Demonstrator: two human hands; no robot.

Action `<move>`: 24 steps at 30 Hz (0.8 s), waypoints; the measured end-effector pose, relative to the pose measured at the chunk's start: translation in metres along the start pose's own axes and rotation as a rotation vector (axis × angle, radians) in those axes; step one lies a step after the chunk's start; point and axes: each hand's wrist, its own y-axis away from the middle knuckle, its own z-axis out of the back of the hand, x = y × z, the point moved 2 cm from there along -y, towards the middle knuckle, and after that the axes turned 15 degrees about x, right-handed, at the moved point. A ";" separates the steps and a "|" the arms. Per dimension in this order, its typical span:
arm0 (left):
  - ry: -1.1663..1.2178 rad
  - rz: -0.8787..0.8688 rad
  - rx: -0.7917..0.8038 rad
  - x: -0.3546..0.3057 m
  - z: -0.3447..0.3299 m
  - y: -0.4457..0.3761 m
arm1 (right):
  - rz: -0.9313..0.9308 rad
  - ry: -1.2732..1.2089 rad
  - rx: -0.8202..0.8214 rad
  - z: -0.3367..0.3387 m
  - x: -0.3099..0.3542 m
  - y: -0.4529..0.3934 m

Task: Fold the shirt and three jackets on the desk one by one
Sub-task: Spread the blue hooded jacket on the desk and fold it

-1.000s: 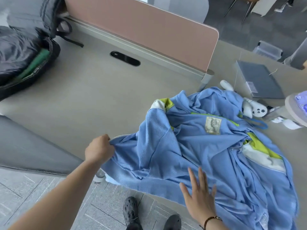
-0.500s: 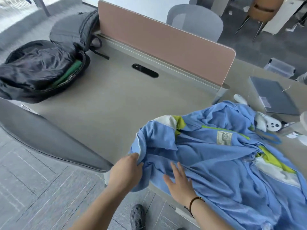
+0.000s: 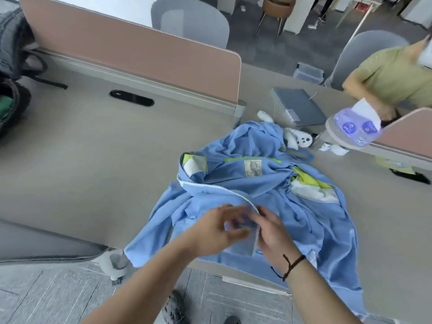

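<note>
Crumpled light-blue fabric jacket (image 3: 257, 183) lies on the grey worktop (image 3: 93, 146), hem overhanging the near edge. Both hands, left (image 3: 217, 230) and right (image 3: 271, 232), apparently pinch its white-edged zipper placket, presumably to straighten it.

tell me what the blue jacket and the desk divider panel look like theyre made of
Blue jacket: soft matte knit, likely cotton fleece; it creases limply and has a ribbed hem. Divider panel: pinkish, matte, looks fabric-covered or laminate, hard to tell; its base rail looks like metal.
</note>
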 end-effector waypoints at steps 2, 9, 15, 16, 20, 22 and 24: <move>0.002 0.187 -0.086 0.036 -0.018 -0.001 | -0.197 0.300 -0.168 0.047 -0.039 0.009; -0.473 0.748 -0.049 0.120 -0.062 0.062 | -0.329 1.172 -0.193 0.098 -0.110 0.039; -0.383 0.807 -0.114 0.110 -0.079 0.080 | -0.392 1.431 0.101 0.098 -0.142 0.051; -0.387 0.810 -0.115 0.107 -0.083 0.083 | -0.384 1.441 0.104 0.101 -0.143 0.054; -0.405 0.818 -0.107 0.094 -0.093 0.090 | -0.422 1.459 0.140 0.119 -0.143 0.063; -0.401 0.811 -0.134 0.086 -0.095 0.092 | -0.455 1.483 0.160 0.129 -0.146 0.071; -0.392 0.801 -0.174 0.079 -0.096 0.094 | -0.459 1.521 0.157 0.138 -0.150 0.080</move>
